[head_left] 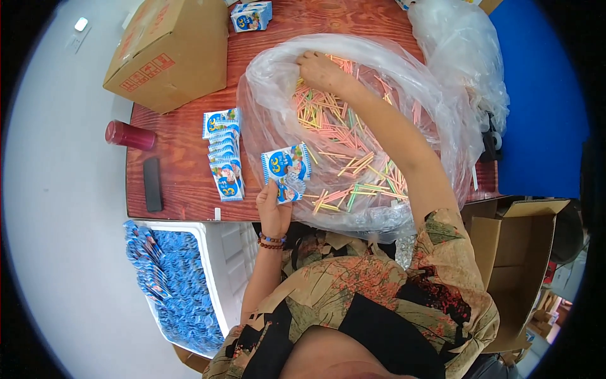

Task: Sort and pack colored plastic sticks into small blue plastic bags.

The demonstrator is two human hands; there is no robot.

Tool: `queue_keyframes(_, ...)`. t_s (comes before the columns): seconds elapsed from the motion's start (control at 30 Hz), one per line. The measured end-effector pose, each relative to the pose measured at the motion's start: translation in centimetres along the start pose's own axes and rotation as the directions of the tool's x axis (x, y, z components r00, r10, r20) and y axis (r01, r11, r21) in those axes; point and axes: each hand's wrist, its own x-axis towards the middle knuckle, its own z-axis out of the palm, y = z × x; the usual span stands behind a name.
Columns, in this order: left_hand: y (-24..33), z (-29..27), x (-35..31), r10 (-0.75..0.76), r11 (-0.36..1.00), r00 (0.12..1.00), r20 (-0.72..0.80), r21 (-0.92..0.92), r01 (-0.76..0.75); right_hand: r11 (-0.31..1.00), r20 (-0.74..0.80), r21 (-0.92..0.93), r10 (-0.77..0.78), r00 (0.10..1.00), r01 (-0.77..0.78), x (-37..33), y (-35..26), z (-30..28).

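In my left hand point(273, 211) are small blue-and-white printed packets point(285, 163), overlapping, pinched at their lower left edge over the bag's near left side. My right hand point(323, 72) reaches across into a large, clear plastic bag point(268, 76) spread wide on the table. Its fingers are curled down at the far left of the heap, with their tips hidden. Thin pink, yellow and green sticks point(325, 126) lie loose in the bag, piled thickest below my right hand. Left of the bag, a row of overlapping matching packets point(225, 155) lies on the table.
On the reddish wooden table point(180, 189) stand a cardboard box point(183, 57), a dark red cylinder point(130, 135) and a black oblong object point(152, 184). More packets point(251, 17) lie at the back. A white foam box point(205, 246) full of blue packets is lower left; an open carton point(514, 265) is right.
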Motion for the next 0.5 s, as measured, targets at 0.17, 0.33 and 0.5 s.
queue_keyframes(0.17,0.2,0.1,0.1,-0.009,1.0,1.0,0.013,-0.005,0.009,0.997,-0.102,-0.072,-0.041,0.994,0.033,-0.7,0.3,1.2)
queue_keyframes(0.33,-0.1,-0.1,0.2,-0.004,1.0,1.0,-0.004,-0.004,0.004,0.995,-0.175,-0.072,-0.073,0.982,0.062,-1.1,0.6,2.3)
queue_keyframes(0.5,-0.2,-0.7,0.1,0.011,1.0,1.0,-0.002,0.006,-0.011,0.998,-0.175,0.027,-0.046,0.983,0.052,-1.4,0.7,2.9)
